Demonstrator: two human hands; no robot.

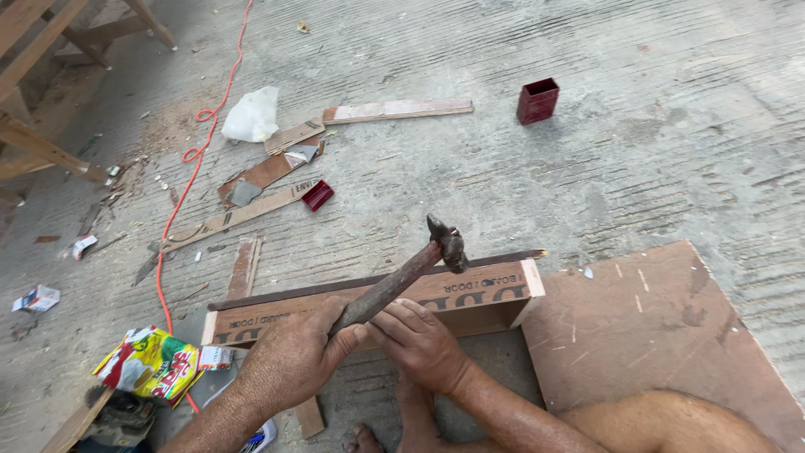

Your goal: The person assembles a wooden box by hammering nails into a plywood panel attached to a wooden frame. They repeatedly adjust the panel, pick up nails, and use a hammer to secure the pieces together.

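My left hand (289, 356) grips the handle of a rusty claw hammer (401, 277), whose head is raised above a long brown board frame (470, 294) lying on the concrete. My right hand (418, 340) rests on the frame's edge just under the hammer handle, fingers curled down as if pinching something small; what it pinches is hidden. My bare foot shows below the hands, and my knee is at the bottom right.
A flat brown plywood sheet (662, 335) lies to the right. Wood scraps (398, 110), a red box (537, 101), a small red lid (318, 195), a white bag (251, 116), an orange cable (197, 159) and a colourful packet (151, 365) litter the concrete.
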